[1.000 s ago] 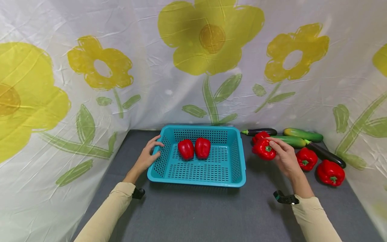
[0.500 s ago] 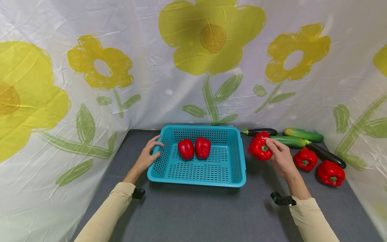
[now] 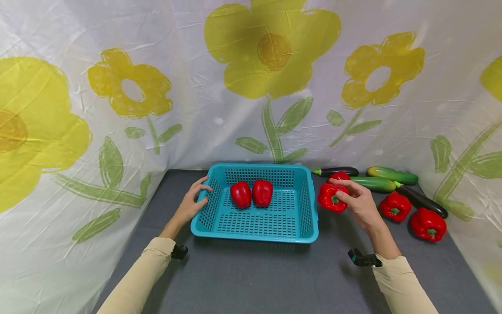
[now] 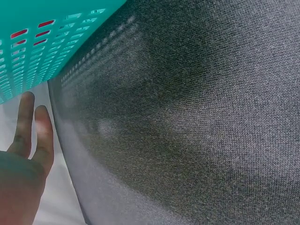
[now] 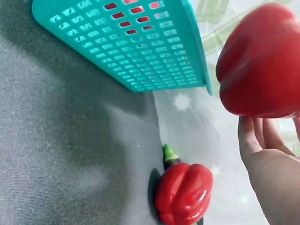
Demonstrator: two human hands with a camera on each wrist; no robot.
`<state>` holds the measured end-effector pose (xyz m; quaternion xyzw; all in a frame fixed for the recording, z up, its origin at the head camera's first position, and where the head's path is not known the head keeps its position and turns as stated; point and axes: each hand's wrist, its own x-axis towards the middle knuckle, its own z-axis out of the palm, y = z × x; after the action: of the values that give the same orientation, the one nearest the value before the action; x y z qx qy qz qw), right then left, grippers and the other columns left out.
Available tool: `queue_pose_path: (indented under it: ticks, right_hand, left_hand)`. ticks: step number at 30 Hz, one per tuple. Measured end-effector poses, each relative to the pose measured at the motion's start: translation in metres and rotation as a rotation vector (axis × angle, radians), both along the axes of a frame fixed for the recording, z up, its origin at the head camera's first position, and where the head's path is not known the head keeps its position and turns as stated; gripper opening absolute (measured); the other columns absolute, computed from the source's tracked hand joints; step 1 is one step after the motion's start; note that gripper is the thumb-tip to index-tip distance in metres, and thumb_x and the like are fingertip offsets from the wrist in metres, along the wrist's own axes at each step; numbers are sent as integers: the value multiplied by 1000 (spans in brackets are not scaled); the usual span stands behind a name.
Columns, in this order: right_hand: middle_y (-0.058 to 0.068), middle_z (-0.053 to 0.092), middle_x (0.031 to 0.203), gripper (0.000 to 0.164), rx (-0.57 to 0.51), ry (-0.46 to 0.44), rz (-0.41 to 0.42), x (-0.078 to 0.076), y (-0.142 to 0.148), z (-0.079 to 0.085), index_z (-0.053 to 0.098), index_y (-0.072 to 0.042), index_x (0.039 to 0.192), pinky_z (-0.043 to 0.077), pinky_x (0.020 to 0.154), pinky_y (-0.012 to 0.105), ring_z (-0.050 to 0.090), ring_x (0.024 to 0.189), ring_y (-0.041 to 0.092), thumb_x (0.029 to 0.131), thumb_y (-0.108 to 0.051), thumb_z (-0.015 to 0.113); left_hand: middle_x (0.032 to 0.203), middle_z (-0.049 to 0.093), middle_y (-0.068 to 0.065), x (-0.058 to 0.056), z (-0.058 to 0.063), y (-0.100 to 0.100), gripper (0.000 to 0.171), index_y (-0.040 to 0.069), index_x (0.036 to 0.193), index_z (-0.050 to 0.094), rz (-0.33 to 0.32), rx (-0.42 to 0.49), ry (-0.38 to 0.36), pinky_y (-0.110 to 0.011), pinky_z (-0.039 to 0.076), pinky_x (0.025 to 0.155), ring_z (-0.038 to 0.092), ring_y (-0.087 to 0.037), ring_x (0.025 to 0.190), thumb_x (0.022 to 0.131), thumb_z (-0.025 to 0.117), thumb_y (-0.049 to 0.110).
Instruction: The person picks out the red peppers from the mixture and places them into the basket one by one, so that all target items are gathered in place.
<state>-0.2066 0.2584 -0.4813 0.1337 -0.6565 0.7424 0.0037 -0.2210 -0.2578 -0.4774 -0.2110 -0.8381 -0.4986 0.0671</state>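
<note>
My right hand [image 3: 359, 205] grips a red bell pepper [image 3: 329, 198] beside the right wall of a teal perforated basket [image 3: 255, 239]. In the right wrist view, this bell pepper [image 5: 262, 63] hangs above the table with the fingers around it. Two more red bell peppers [image 3: 241, 194] lie side by side inside the basket. At the basket's left rim is my left hand [image 3: 191, 201], its fingers spread and slightly bent over the edge. Seen from the left wrist, two fingers [image 4: 44, 136] extend near the basket's outer wall [image 4: 47, 56].
On the right of the grey table [image 3: 251, 279] lie two red bell peppers [image 3: 428, 224], an eggplant [image 3: 421, 199] and two zucchini [image 3: 393, 175]. Another bell pepper [image 5: 183, 193] and eggplant [image 3: 342, 171] lie behind the right hand. A flowered cloth [image 3: 215, 131] hangs at the back.
My right hand has moved left with the bell pepper, bringing it close to the basket's right rim. The left hand and the peppers in the basket have stayed put.
</note>
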Motion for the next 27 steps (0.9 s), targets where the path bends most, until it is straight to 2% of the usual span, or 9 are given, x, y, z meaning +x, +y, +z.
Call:
queue_pose_path:
  ticks: [3,9,16,21,27]
  right_hand:
    - [26,45,146,43,-37,1,3,0,-2,2,50,12,138,55,86,37,48,126,30,100,-2,62]
    - [15,59,138,34,-102,-44,-14,1,-5,5,56,14,129,55,85,38,55,123,27,101,-4,61]
    - [9,60,136,31,-39,31,6,1,-11,8,57,13,128,55,86,38,43,132,37,102,-4,59]
    - [8,60,134,29,15,9,47,2,-14,8,65,0,130,56,83,39,52,123,33,104,-10,56]
    - [17,50,134,32,71,-20,112,2,-12,4,61,-2,134,57,81,42,54,116,32,103,-10,58]
  left_hand:
    - [156,29,-32,0,-1,0,26,-16,115,59,0,3,-6,-68,31,98,24,-55,141,90,54,-18]
    - [157,28,-31,-2,-2,0,26,-16,116,59,-1,5,-16,-68,32,98,23,-54,141,90,53,-17]
    - [157,29,-29,-3,-4,-2,25,-10,115,61,14,-3,-20,-67,32,99,24,-53,142,91,54,-16]
    - [157,28,-30,-4,-3,-1,26,-13,116,60,9,1,-33,-68,31,100,23,-53,142,91,53,-15]
    - [156,28,-32,-2,-1,0,26,-10,115,61,5,-10,-11,-69,32,99,24,-54,141,91,54,-17]
